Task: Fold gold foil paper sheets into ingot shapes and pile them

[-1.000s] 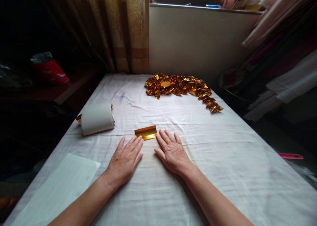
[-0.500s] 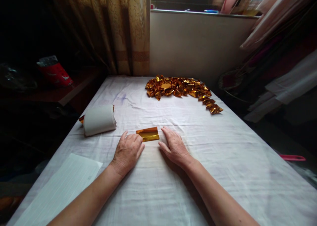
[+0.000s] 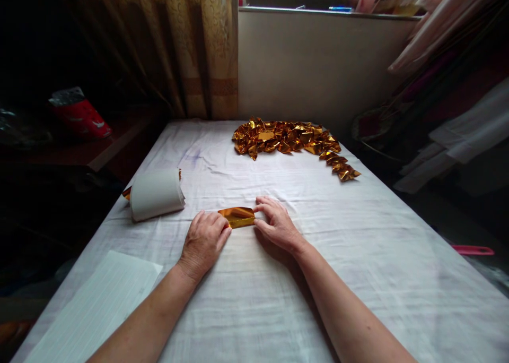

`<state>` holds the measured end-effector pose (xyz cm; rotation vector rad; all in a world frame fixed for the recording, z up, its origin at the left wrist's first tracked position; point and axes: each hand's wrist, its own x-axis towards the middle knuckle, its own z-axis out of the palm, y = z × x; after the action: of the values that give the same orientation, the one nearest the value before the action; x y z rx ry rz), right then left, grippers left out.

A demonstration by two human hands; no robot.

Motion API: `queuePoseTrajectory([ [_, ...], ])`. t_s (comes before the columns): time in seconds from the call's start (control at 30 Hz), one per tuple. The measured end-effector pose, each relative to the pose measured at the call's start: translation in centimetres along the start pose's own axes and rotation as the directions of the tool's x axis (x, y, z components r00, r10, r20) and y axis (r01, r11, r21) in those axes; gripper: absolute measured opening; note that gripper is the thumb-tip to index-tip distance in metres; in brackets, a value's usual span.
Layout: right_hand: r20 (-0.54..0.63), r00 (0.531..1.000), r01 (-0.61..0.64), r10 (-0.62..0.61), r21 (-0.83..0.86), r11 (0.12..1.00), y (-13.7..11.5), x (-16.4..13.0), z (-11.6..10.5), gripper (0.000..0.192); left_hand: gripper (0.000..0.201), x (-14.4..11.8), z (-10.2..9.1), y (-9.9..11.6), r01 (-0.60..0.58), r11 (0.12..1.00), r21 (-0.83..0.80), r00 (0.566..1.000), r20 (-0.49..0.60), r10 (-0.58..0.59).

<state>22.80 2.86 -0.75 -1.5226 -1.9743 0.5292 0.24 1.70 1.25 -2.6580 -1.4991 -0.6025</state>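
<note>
A small rectangle of gold foil paper (image 3: 240, 217) lies in front of me, its top edge bowed up a little and a crease running along it. At its left end, my left hand (image 3: 204, 241) is closed, fingers together, gripping the corner; its fingers cover part of that end. My right hand (image 3: 278, 225) pinches the right edge between thumb and index finger, the other fingers slightly curled. Farther back on the table rests a pile of folded gold foil pieces (image 3: 274, 137), with a linked strip trailing to the right.
A curled stack of white-backed foil sheets (image 3: 156, 196) lies at left on the white cloth (image 3: 246, 310). Nearer me is a lined paper sheet (image 3: 99, 304). A red container (image 3: 81, 118) stands on a dark side surface; clothes (image 3: 465, 135) hang at right.
My right hand has moved slightly left and taken the foil paper's right edge between thumb and finger. The paper's top edge now bows up. My left hand stays at the left end.
</note>
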Motion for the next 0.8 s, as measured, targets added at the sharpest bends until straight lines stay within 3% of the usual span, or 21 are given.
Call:
queuePoseTrajectory([
  [0.37, -0.006, 1.0, 0.016, -0.016, -0.051, 0.999, -0.6, 0.1, 0.0, 0.013, 0.013, -0.2, 0.1, -0.2, -0.011, 0.999, -0.038, 1.0, 0.009, 0.011],
  [0.53, -0.115, 0.993, -0.018, 0.034, 0.14, 0.99, 0.1, 0.4, 0.3, 0.01, 0.018, -0.4, 0.1, 0.4, -0.014, 1.0, -0.02, 0.998, -0.069, 0.012],
  [0.63, -0.223, 0.971, -0.018, 0.091, 0.31, 0.951, 0.5, 0.7, 0.6, 0.012, 0.026, -0.6, 0.3, 0.9, -0.073, 0.997, -0.037, 0.99, -0.125, 0.068],
  [0.8, -0.297, 0.948, 0.027, 0.115, 0.435, 0.9, -0.7, 0.7, 0.8, 0.014, 0.041, -0.9, 1.0, 1.4, -0.098, 0.985, -0.14, 0.979, -0.193, 0.07],
])
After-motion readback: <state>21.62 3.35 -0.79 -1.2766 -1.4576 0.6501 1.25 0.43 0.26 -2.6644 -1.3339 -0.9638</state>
